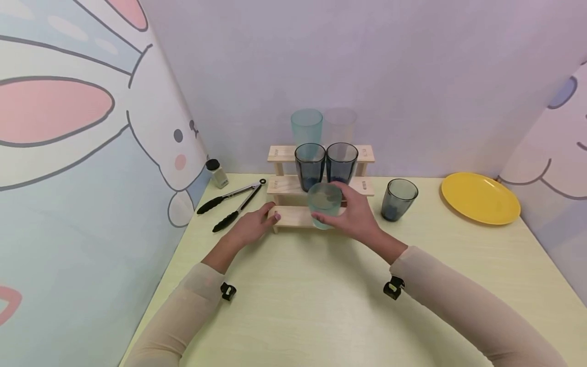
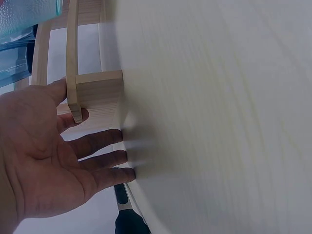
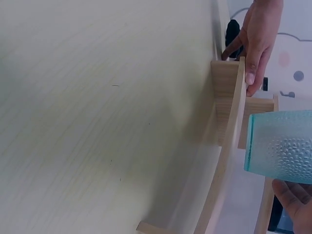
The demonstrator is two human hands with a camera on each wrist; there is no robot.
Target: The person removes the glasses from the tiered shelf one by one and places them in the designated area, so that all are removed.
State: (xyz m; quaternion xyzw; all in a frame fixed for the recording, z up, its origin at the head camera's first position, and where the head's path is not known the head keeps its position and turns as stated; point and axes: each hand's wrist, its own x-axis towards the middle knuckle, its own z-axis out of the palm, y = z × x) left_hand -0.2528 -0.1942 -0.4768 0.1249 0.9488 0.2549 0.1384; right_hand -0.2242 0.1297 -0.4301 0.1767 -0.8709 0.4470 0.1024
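Observation:
My right hand (image 1: 355,216) grips a pale teal glass (image 1: 323,204) between thumb and fingers, in front of the three-step wooden rack (image 1: 291,216). In the right wrist view the teal glass (image 3: 275,141) has a bumpy surface, and its near edge shows a gap from the lowest step. My left hand (image 1: 249,228) pinches the left end of that step; in the left wrist view thumb and index finger meet its end, other fingers spread. Two dark glasses (image 1: 310,165) stand on the middle step. A teal glass (image 1: 306,125) and a clear glass (image 1: 341,125) stand on top.
Another dark glass (image 1: 399,200) stands on the table right of the rack, with a yellow plate (image 1: 480,199) farther right. Black-tipped tongs (image 1: 234,204) lie open left of the rack, near a black-capped shaker (image 1: 217,173). Walls border the table (image 1: 293,306) behind and at both sides.

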